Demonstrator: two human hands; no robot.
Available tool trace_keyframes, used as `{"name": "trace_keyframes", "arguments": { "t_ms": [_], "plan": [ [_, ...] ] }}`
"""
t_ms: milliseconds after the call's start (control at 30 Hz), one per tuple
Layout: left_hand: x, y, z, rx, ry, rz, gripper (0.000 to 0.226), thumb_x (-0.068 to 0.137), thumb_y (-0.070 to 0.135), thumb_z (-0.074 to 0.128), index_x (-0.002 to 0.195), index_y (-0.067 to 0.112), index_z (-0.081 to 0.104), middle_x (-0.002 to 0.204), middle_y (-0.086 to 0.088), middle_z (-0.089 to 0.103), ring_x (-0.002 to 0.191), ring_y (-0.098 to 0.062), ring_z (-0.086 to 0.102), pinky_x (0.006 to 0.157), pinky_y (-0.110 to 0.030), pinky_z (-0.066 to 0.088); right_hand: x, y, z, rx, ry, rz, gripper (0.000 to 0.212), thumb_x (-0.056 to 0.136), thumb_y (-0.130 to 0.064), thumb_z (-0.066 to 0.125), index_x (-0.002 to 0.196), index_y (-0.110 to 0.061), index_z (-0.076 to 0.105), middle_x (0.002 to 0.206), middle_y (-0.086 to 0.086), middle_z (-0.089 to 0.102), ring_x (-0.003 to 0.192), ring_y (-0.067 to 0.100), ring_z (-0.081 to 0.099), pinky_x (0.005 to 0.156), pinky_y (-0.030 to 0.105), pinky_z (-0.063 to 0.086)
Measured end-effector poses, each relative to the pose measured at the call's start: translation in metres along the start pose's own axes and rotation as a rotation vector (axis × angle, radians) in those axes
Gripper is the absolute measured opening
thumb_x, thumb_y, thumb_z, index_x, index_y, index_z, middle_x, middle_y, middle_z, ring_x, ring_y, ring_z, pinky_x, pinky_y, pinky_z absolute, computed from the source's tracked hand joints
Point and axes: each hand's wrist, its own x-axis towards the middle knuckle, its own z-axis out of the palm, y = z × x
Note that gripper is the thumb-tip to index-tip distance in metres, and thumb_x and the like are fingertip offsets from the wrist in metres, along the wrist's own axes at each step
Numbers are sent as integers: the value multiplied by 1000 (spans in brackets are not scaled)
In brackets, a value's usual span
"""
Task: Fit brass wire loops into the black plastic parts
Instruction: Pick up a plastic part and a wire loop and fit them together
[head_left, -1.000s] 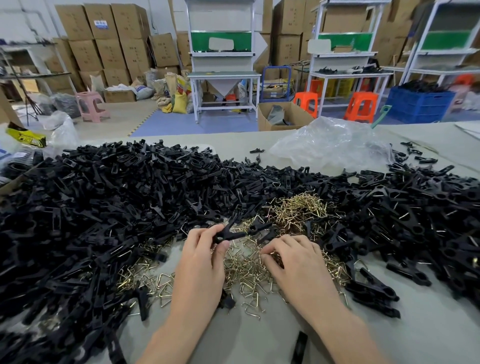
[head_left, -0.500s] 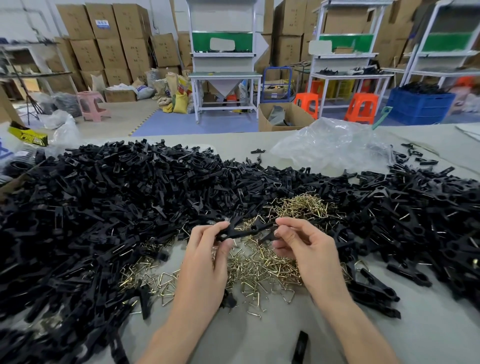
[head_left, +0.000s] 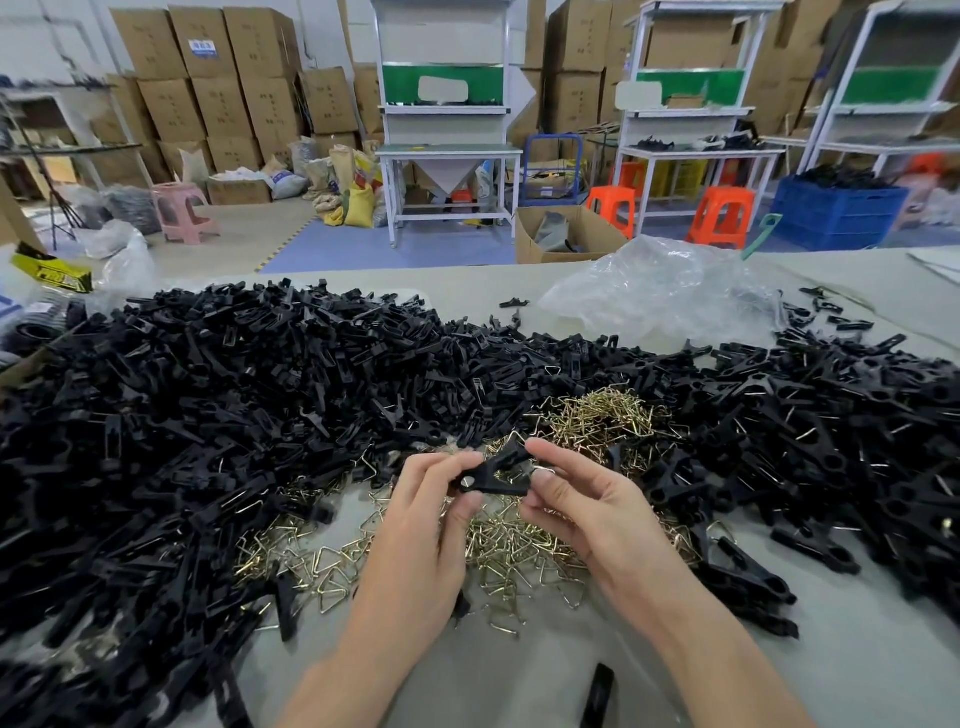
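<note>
A black plastic part is held above the table between both hands. My left hand pinches its left end between thumb and fingers. My right hand pinches its right end, where a brass wire loop sticks up behind the part. Under my hands lies a loose heap of brass wire loops, spreading toward me. A wide pile of black plastic parts covers the table to the left, behind and to the right.
A crumpled clear plastic bag lies at the far right of the grey table. One black part lies alone near the front edge. Beyond the table stand cardboard boxes, white workbenches and orange stools.
My right hand rose from the brass loop heap and came to the black part held by my left hand. Both hands now hold the part, a little higher and further right.
</note>
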Motion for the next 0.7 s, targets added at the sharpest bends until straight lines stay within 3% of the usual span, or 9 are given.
{"name": "trace_keyframes", "arguments": {
  "t_ms": [133,300,533,700],
  "plan": [
    [0,2,-1,29,-45,33,28,100,27,46,127,29,57,120,22,47,107,3,54,90,-5,37,1,0,0,-62,-24,13,56,66,-16,83,120,-14,68,78,3,69,70,14,69,68,24,59],
    [-2,4,-2,101,-96,93,32,99,13,55,128,26,57,120,20,47,100,3,54,84,-3,37,1,1,-3,-128,-51,43,61,60,-26,88,118,-18,71,74,0,67,75,12,68,66,20,56],
    [-2,8,-2,127,-77,109,31,99,15,54,129,22,59,119,16,48,95,-2,55,83,-10,41,0,-2,-6,-34,-65,105,49,59,-18,89,107,-17,79,88,16,63,70,15,64,65,23,58],
    [-1,9,-3,134,-58,119,34,95,5,61,126,17,62,119,11,52,96,-6,57,83,-15,44,-1,-4,-8,-25,-86,150,44,66,-14,86,109,-15,78,89,13,64,70,14,62,68,23,57]
  ]
}}
